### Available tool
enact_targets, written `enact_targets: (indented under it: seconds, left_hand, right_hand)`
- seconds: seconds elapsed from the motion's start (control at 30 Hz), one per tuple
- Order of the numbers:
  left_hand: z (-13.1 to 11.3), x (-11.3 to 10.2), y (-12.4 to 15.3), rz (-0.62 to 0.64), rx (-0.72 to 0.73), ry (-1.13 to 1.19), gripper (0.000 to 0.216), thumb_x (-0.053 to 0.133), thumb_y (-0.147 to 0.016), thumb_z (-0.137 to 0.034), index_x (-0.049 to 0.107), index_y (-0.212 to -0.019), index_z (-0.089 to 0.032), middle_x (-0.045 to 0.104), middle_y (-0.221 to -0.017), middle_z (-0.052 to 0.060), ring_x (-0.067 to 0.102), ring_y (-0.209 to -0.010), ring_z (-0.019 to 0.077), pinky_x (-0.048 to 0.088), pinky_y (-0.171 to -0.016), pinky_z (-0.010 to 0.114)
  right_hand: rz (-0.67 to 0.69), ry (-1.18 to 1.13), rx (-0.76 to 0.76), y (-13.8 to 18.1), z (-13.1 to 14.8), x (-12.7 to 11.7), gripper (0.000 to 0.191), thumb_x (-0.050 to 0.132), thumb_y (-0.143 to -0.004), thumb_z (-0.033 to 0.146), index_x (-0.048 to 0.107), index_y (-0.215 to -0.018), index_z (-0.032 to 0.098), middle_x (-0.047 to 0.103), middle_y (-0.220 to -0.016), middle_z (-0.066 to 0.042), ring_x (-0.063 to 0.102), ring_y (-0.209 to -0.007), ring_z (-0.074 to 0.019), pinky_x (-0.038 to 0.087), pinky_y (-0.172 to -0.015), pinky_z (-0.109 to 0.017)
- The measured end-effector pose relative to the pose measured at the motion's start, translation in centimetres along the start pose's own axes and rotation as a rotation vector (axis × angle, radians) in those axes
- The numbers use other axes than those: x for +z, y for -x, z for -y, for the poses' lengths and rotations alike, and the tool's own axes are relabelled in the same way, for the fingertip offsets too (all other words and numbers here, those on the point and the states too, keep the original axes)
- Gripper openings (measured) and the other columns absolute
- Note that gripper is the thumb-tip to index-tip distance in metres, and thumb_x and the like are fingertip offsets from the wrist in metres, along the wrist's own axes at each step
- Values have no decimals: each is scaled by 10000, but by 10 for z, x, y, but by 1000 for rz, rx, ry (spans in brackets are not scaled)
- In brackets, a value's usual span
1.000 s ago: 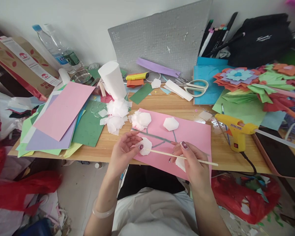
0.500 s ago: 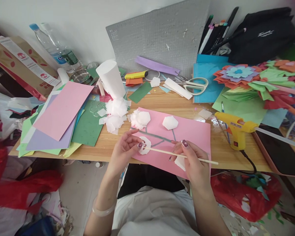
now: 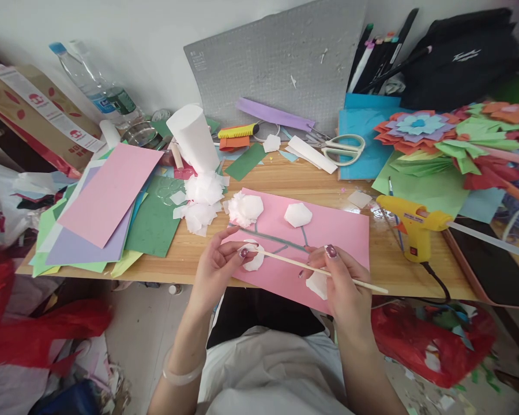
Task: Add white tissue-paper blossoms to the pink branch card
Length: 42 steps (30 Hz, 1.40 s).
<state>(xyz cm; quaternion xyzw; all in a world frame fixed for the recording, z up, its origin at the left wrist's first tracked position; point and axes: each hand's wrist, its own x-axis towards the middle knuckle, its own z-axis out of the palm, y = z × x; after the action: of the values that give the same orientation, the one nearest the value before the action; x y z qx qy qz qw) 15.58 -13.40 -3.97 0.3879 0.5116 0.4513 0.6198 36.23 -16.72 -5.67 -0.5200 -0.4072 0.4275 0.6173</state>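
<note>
My right hand (image 3: pixel 339 274) grips a thin pale wooden stick (image 3: pixel 292 265) that slants across in front of me. At the stick's far end, my left hand (image 3: pixel 220 256) pinches the tip between thumb and fingers; whether a bit of white tissue is also caught there, I cannot make out. Below both hands lies a pink paper sheet (image 3: pixel 277 202) with grey-green branch lines. On it are a ruffled white tissue flower (image 3: pixel 242 210), a plain white paper shape (image 3: pixel 298 215), a round white piece (image 3: pixel 254 262) under my left fingertips and another white piece (image 3: pixel 317 285) partly hidden by my right hand.
Small white tissue squares (image 3: pixel 199 216) lie beside a white roll (image 3: pixel 192 135). Colored paper sheets (image 3: pixel 112 202) pile up at left. A yellow glue gun (image 3: pixel 410 225), phone (image 3: pixel 488 259) and paper flowers (image 3: pixel 419 127) occupy the right. Scissors (image 3: pixel 343 150) rest behind.
The stick's left tip has risen slightly into my left fingers, and its right end has shifted a little down and right. My right hand has tilted slightly with it.
</note>
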Motion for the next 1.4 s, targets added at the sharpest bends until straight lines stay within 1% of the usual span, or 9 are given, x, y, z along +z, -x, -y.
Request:
enact_targets:
  seconds: [0.1, 0.33, 0.5, 0.7, 0.77, 0.93, 1.03, 1.2, 1.4]
  left_hand:
    - [0, 1, 0, -24, 2, 17, 576, 800, -777, -343, 532, -1253, -159, 779, -941, 75, 739, -854, 196, 576, -818, 325]
    - [2, 2, -1, -50, 31, -15, 621, 811, -755, -355, 536, -1279, -165, 774, -840, 45, 728, -831, 195, 567, -805, 327]
    - [2, 1, -1, -27, 41, -30, 623, 801, -763, -344, 520, -1292, -170, 772, -822, 41, 722, -804, 188, 559, -779, 319]
    - [3, 3, -3, 69, 53, -71, 562, 767, -802, -312, 504, -1283, -189, 776, -995, 102, 720, -919, 214, 540, -749, 298]
    - [3, 4, -4, 85, 55, -64, 569, 776, -784, -287, 503, -1274, -191, 766, -979, 91, 711, -925, 206, 538, -743, 288]
    - [1, 7, -4, 83, 51, -56, 546, 784, -745, -201, 543, -1235, -199, 674, -874, 6, 667, -783, 129, 541, -712, 251]
    - [0, 6, -2, 76, 37, -54, 566, 795, -729, -195, 545, -1236, -196, 668, -899, 17, 675, -815, 142, 556, -755, 277]
    - [-1, 4, -6, -26, 76, -99, 595, 825, -697, -236, 548, -1220, -176, 739, -909, 58, 710, -882, 195, 559, -851, 347]
    - [4, 13, -32, -193, 187, -152, 479, 795, -694, -213, 574, -1116, -164, 718, -845, 34, 715, -840, 181, 559, -853, 344]
  right_hand:
    - [-49, -38, -15, 0, -1, -1, 380, 547, -959, 392, 670, -634, 238, 670, -559, 15, 632, -648, -168, 512, -925, -390]
    - [-48, 7, 4, 1, -4, -2, 380, 545, -955, 407, 664, -639, 232, 663, -553, 12, 646, -659, -182, 511, -927, -407]
    - [-33, -15, -19, 1, -3, -1, 372, 539, -958, 398, 660, -642, 243, 655, -555, 11, 620, -668, -182, 508, -912, -401]
    - [36, -27, 2, 1, -3, 0, 354, 547, -950, 397, 688, -664, 244, 620, -516, 17, 584, -601, -172, 517, -938, -424]
    - [31, -31, -1, 1, -3, -1, 346, 557, -946, 394, 689, -664, 243, 625, -515, 17, 587, -603, -170, 518, -929, -416]
    - [23, 27, -16, 0, -2, -1, 395, 539, -954, 419, 673, -632, 235, 669, -554, 2, 628, -616, -175, 526, -904, -408]
    - [12, 70, -33, 1, 1, -1, 402, 535, -954, 433, 672, -632, 235, 670, -553, 2, 633, -614, -176, 526, -917, -413]
    - [7, 116, -64, 1, 5, 4, 394, 517, -969, 425, 677, -661, 239, 683, -595, -3, 597, -585, -167, 530, -809, -375]
    - [33, 301, -203, -6, 4, 20, 322, 476, -997, 361, 666, -759, 257, 701, -715, -28, 637, -751, -198, 495, -712, -336]
